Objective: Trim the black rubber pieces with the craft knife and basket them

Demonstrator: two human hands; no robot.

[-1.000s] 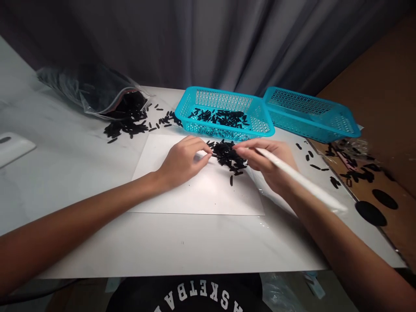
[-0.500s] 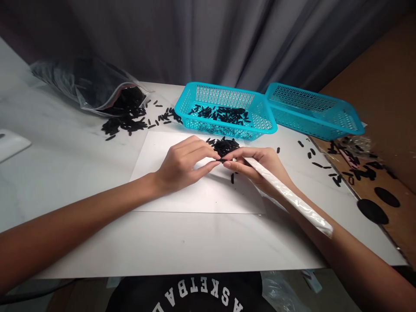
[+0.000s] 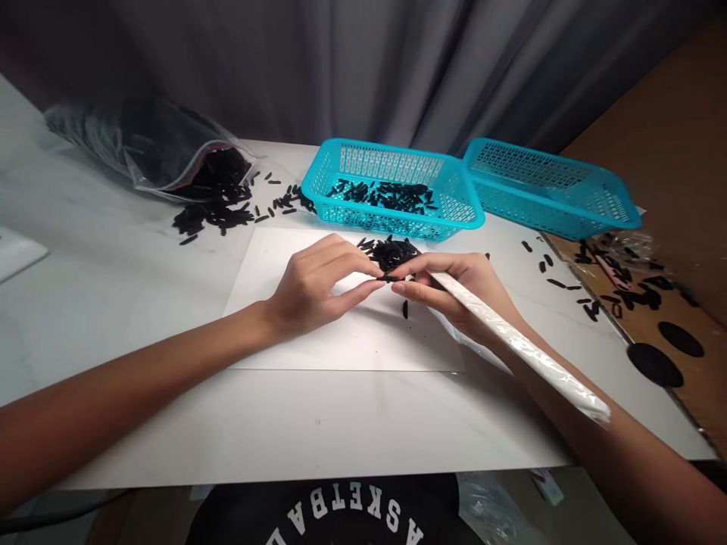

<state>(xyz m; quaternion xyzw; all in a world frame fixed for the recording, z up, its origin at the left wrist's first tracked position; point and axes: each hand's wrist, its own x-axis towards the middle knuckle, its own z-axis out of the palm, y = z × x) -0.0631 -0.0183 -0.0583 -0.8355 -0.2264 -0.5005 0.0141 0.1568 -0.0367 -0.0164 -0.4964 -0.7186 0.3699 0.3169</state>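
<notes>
Over a white sheet of paper (image 3: 335, 344), my left hand (image 3: 315, 284) pinches a small, thin black piece (image 3: 388, 278) between thumb and index finger. My right hand (image 3: 466, 288) is at the other end of that piece, its index fingertip close to or touching it and its thumb slightly lower. A long white strip in clear wrap (image 3: 522, 344) lies in my right hand's grip and slants back over the wrist. Just behind my fingertips is a pile of black pieces (image 3: 389, 250). A single loose piece (image 3: 405, 309) sits below them on the paper.
A blue basket (image 3: 397, 223) with many black pieces stands behind the paper. Another blue basket (image 3: 545, 208) adjoins it on the right. An open zip bag (image 3: 164, 163) spills black pieces at left. Black ovals (image 3: 656, 365) and scattered pieces lie at right.
My right thumb has lowered slightly away from the index finger, and the strip's free end has swung right and down. The left hand keeps its pinch. The view has shifted a little.
</notes>
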